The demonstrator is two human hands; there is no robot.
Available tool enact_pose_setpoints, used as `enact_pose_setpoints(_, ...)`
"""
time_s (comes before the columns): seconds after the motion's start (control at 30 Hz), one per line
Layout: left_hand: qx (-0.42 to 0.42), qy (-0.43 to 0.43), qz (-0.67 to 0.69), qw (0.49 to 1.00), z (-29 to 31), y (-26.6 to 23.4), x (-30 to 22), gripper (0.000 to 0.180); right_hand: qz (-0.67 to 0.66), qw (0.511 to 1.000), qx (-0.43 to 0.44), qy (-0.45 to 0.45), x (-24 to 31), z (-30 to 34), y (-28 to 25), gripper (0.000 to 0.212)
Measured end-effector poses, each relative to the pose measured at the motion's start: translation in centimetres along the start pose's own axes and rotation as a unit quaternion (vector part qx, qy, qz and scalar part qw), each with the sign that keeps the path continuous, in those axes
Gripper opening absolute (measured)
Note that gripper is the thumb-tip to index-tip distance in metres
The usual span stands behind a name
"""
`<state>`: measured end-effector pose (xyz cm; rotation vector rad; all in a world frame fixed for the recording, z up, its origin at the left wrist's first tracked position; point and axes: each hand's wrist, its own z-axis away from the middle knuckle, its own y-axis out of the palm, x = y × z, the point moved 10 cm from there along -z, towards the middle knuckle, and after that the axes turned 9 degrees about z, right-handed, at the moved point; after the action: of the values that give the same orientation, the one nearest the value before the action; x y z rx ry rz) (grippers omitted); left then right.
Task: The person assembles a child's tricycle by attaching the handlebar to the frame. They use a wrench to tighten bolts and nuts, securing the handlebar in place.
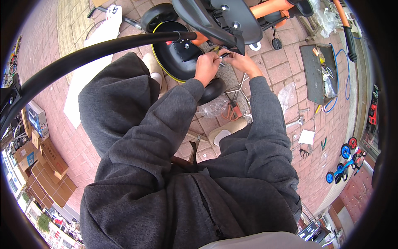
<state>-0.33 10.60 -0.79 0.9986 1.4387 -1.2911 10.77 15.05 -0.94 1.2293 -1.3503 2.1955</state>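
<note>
A child's tricycle with an orange frame and a black seat stands in front of me. Under the seat's near edge, my left hand and my right hand meet with bent fingers. Between the fingertips shows a small black and metal part, too small to name. Both hands appear pinched on it, though the fingers partly hide it. Just left of them lies a black basin-like tray with a yellow rim. Below the left wrist is a black wheel.
A long black curved handlebar crosses from the left edge to the tricycle. At right sit an open toolbox, a wrench and green-handled pliers. Red-handled pliers lie between my feet, cardboard boxes at left.
</note>
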Motion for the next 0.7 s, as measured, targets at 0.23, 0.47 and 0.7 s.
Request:
enact_pose_setpoints(0.23, -0.014, -0.011, 0.03, 0.999, -0.7, 0.2, 1.5, 0.009, -0.096, 0.995, -0.035, -0.014, -0.9, -0.7, 0.5, 0.025)
enact_pose_setpoints(0.47, -0.005, 0.002, 0.009, 1.0, -1.2, -0.4, 1.1, 0.009, -0.002, 0.999, -0.034, -0.03, -2.3, -1.7, 0.5, 0.045)
enact_pose_setpoints(0.7, 0.011, -0.023, -0.038, 0.999, -2.0, -0.7, 1.3, 0.009, 0.118, 0.988, -0.074, -0.062, -1.4, -2.1, 0.7, 0.03)
